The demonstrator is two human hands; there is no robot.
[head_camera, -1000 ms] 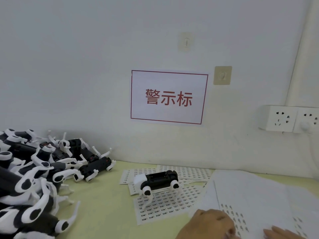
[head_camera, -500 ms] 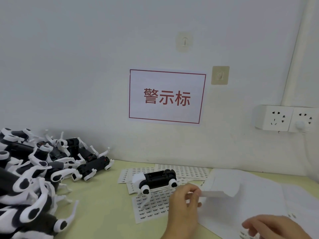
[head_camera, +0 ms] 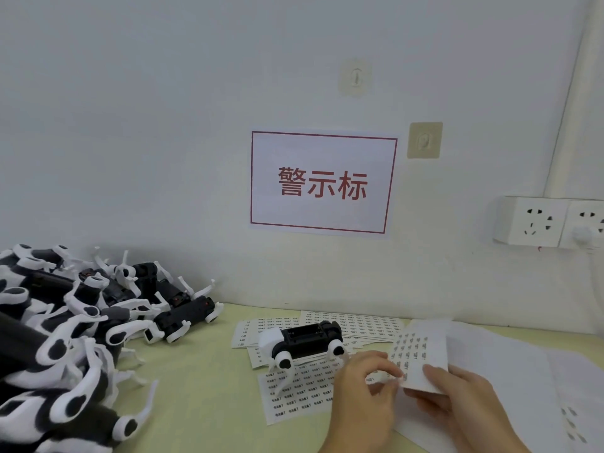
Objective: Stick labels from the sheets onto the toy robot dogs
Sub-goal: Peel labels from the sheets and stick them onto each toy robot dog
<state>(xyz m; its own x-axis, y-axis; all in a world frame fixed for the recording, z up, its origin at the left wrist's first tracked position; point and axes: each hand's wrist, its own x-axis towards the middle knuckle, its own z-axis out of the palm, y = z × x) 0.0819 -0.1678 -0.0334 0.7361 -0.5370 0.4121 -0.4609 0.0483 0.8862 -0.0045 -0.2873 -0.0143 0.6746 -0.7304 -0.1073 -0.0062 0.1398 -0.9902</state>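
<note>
Now one toy dog (head_camera: pixel 302 343) stands alone; left hand (head_camera: pixel 362 400) and right hand (head_camera: pixel 464 403) pinch one label sheet (head_camera: pixel 420 358).

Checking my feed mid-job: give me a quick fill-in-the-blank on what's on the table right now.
1. The right hand holds up a small label ____.
2. The left hand pinches at that sheet's lower ____ corner.
3. The lone robot dog stands on label sheets, right of the ____ of dogs.

Missing: sheet; left; pile

Head view, facing wall (head_camera: pixel 163 125), table (head_camera: pixel 202 387) close below.
</note>
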